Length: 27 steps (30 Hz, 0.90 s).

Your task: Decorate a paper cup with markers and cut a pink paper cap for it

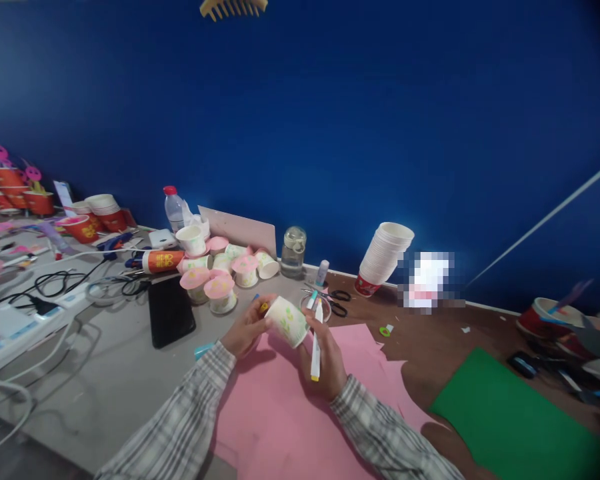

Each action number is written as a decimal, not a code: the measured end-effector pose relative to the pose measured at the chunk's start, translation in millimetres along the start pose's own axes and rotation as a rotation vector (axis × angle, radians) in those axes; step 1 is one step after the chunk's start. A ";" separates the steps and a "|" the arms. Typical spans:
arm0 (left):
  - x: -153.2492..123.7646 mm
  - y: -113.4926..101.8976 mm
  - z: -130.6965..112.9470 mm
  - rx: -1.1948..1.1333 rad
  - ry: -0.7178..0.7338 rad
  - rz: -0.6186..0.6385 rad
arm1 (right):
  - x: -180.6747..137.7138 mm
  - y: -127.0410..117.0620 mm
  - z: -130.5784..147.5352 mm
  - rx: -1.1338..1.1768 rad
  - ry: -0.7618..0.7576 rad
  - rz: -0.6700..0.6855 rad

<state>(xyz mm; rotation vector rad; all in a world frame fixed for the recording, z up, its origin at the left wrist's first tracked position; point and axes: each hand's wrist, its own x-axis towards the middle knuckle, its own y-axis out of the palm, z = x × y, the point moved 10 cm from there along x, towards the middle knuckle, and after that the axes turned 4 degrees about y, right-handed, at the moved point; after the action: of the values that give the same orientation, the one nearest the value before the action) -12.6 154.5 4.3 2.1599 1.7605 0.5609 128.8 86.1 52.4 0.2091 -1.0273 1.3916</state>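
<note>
My left hand [247, 328] is closed round a small white paper cup [287, 321] with green marks on its side, held tilted above a pink paper sheet [280, 413]. My right hand [327, 357] grips a white marker [316, 343] with a yellow end, its upper tip close to the cup's rim. A second teal-tipped pen [312, 299] shows just behind the cup. Both sleeves are grey plaid.
Decorated cups with pink lids [220, 273] cluster behind, near a black tablet [170, 310], a glass jar [293, 251], scissors [333, 300], a stack of white cups [385, 257] and a water bottle [174, 208]. Green paper [510, 420] lies right. Cables and red cups [90, 223] fill the left.
</note>
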 end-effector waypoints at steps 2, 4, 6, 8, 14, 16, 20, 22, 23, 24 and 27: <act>1.2 0.4 1.6 0.016 0.027 0.010 | -0.6 1.4 2.0 -0.009 -0.016 0.014; 1.9 1.4 5.9 0.026 0.037 0.025 | -1.1 3.3 4.5 -0.019 -0.030 0.030; 1.7 2.2 12.8 0.026 0.014 0.034 | -1.7 6.4 9.0 -0.031 -0.056 0.061; 0.6 3.6 17.9 0.030 -0.019 0.040 | -2.3 10.1 13.9 -0.041 -0.085 0.103; -3.9 5.4 13.2 -0.018 -0.077 0.010 | -2.1 10.8 17.2 -0.003 -0.089 0.128; -4.4 3.5 10.6 -0.037 -0.082 -0.017 | -2.4 9.0 15.9 0.022 -0.086 0.110; -4.0 -2.9 10.9 -0.048 -0.087 -0.055 | -4.6 7.0 7.7 0.056 -0.049 0.072; -3.2 -6.0 11.5 -0.033 -0.080 -0.056 | -5.8 6.3 1.0 0.096 -0.007 0.051; -2.8 -7.1 11.7 -0.023 -0.076 -0.051 | -6.2 5.5 -2.3 0.127 0.017 0.038; -2.3 -8.2 11.5 -0.012 -0.072 -0.045 | -6.4 4.5 -4.9 0.161 0.037 0.026; -1.0 -12.3 10.0 0.024 -0.054 -0.038 | -5.1 0.2 -5.0 0.217 0.054 0.012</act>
<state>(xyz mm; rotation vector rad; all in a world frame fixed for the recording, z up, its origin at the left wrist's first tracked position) -18.6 156.2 -10.2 2.1325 1.7837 0.4698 131.8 86.0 45.9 0.3234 -0.8333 1.5122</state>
